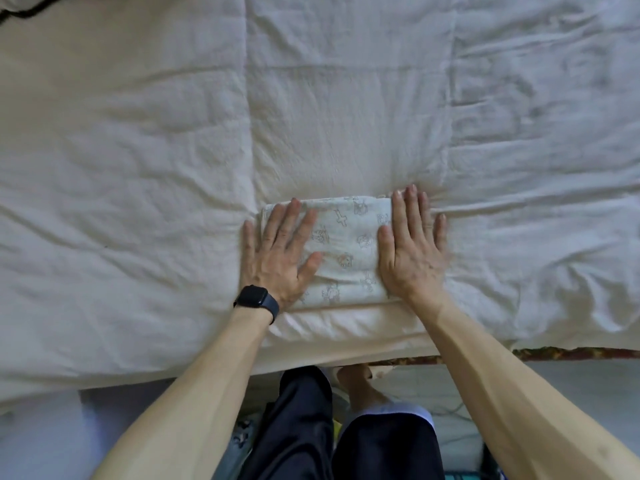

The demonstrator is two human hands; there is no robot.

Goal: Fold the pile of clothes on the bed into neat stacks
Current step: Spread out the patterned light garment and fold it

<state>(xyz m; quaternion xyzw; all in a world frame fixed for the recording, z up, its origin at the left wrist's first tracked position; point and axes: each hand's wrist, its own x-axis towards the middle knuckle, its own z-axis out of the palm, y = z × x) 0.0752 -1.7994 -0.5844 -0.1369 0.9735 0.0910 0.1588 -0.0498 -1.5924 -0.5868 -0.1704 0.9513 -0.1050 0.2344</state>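
1. So, the folded printed garment [346, 251] sits at about 6 o'clock on the white quilt [173, 133], near the bed's edge.
2. Left hand [280, 251] lies flat on its 9 o'clock side, fingers straight and spread, gripping nothing; black watch [256, 303] on the wrist.
3. Right hand [410, 251] presses flat at 3 o'clock, fingers straight.
4. Print looks like cartoon figures, bit blurry though.

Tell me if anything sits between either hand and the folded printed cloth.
Nothing visible does. The left hand and the right hand both press flat directly on the folded printed cloth, which lies on the white quilt.
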